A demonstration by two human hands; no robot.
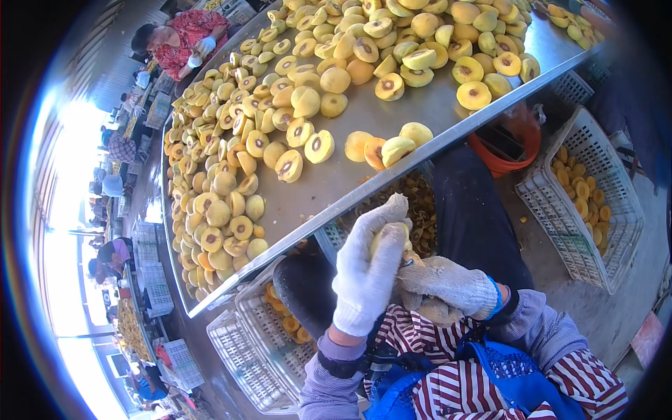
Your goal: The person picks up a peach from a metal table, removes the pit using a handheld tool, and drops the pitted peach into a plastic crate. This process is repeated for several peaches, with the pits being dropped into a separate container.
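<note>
My left hand (370, 262), in a white knit glove, is closed around a yellow halved fruit (376, 242), mostly hidden by the fingers. My right hand (446, 289), in a dirtier knit glove, is closed at the fruit's lower right side. A small bit of metal (408, 262) shows at its fingertips, the rest of the tool being covered by the glove. Both hands are above my lap, just off the table edge. On the metal table (336, 184) lie many halved yellow fruits (317, 100), several with brown pits in them; a few lie near the rim.
White plastic crates with fruit pieces stand at right (604, 210) and lower left (268, 341). An orange bucket (506, 157) sits under the table edge. Below the hands is a container of brown scraps (420, 205). A co-worker (184, 42) in a red patterned top is across the table.
</note>
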